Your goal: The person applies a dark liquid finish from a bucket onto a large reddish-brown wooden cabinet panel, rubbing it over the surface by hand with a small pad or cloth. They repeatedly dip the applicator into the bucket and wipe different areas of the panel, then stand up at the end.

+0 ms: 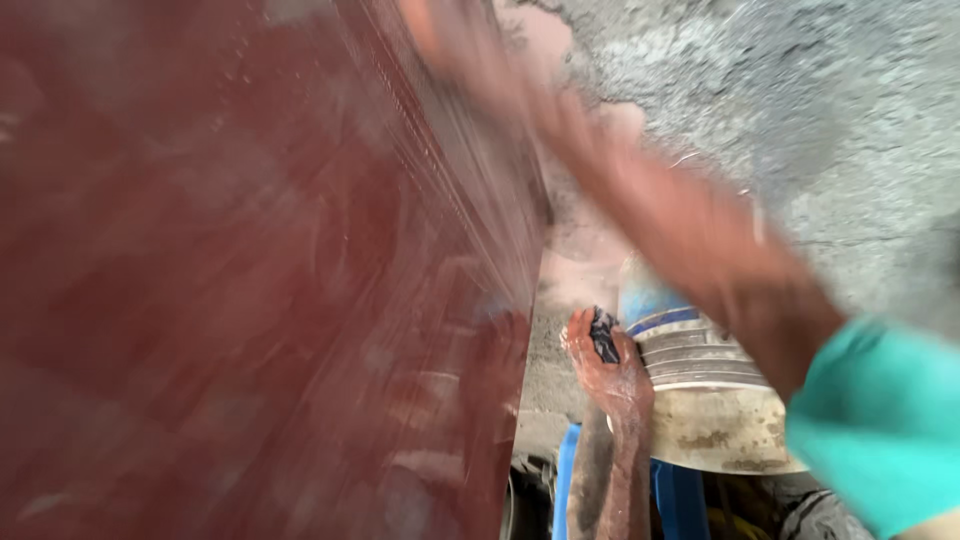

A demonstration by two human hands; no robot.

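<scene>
A large glossy red-brown panel (pixel 250 270) fills the left half of the view, streaked and dusty. My right arm, in a teal sleeve, stretches from the lower right up to the panel's top edge. There my right hand (pixel 440 30) is blurred and partly cut off by the frame, so its grip is unclear. My left hand (pixel 608 372) comes up from below, just right of the panel's edge. It is closed on a small dark blue-black wad (pixel 603 335). That hand sits against a white bucket (pixel 715 405) with a blue band.
Rough grey concrete (pixel 820 110) covers the upper right. A blue upright piece (pixel 565 470) and some dark clutter lie below the bucket, at the bottom edge. The gap between the panel and the bucket is narrow.
</scene>
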